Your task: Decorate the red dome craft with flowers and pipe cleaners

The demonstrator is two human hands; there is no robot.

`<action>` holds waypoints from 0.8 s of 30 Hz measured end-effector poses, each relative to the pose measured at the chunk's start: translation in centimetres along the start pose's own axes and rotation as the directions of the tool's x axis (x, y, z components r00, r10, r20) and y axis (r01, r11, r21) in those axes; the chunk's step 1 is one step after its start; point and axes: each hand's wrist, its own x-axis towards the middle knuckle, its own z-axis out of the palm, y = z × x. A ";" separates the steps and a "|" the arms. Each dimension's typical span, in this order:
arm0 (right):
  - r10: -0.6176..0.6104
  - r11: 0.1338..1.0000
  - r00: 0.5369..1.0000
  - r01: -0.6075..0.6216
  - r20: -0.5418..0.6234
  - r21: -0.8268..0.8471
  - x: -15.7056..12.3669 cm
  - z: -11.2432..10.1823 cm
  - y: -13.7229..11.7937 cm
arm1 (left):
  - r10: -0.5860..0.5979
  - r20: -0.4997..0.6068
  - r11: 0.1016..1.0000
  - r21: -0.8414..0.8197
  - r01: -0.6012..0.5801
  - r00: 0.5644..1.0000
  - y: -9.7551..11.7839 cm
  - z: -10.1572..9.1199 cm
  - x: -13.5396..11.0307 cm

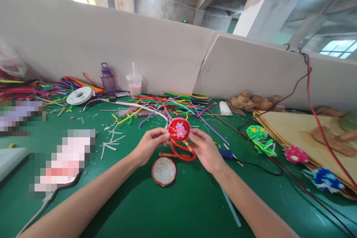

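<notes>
My left hand (152,143) and my right hand (205,147) hold up a small red round craft piece (174,131) between them, fingertips pinching its two sides. It has a pink rim, a pink flower, a purple flower and small white beads. Just below it on the table lies a red-orange looped thing (184,155), perhaps scissor handles, partly hidden by the piece and my right fingers. Nearer to me stands a round red-rimmed dish (164,171) filled with pale beads. Beside my right wrist is a blue handle (225,154) with a black cord.
Colourful pipe cleaners (178,100) lie heaped behind my hands. A white ribbon spool (80,96), a purple bottle (108,80) and a lidded cup (134,83) stand back left. Green (259,137), pink (296,154) and blue (327,180) craft pieces lie right, near brown paper (292,130) and cables.
</notes>
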 end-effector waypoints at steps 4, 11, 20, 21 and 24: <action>0.007 1.000 1.000 -0.007 -0.006 0.023 0.0 -0.1 0.0 | 0.030 -0.009 0.999 -0.040 -0.031 1.000 0.1 -0.1 0.0; 0.046 0.999 0.999 -0.046 -0.010 -0.027 -0.2 -0.1 0.1 | 0.029 -0.030 1.000 -0.007 -0.030 0.999 -0.2 -0.3 0.2; 0.078 0.995 0.997 -0.077 0.010 -0.067 -0.3 -0.2 0.1 | 0.069 -0.039 0.995 0.072 -0.066 0.997 -0.3 -0.1 0.3; 0.079 0.994 0.997 -0.079 0.008 -0.069 -0.3 -0.2 0.1 | 0.066 -0.039 0.995 0.075 -0.063 0.997 -0.2 -0.1 0.3; 0.081 0.994 0.997 -0.081 0.002 -0.077 -0.3 -0.3 0.0 | 0.061 -0.034 0.996 0.073 -0.058 0.998 -0.2 0.0 0.3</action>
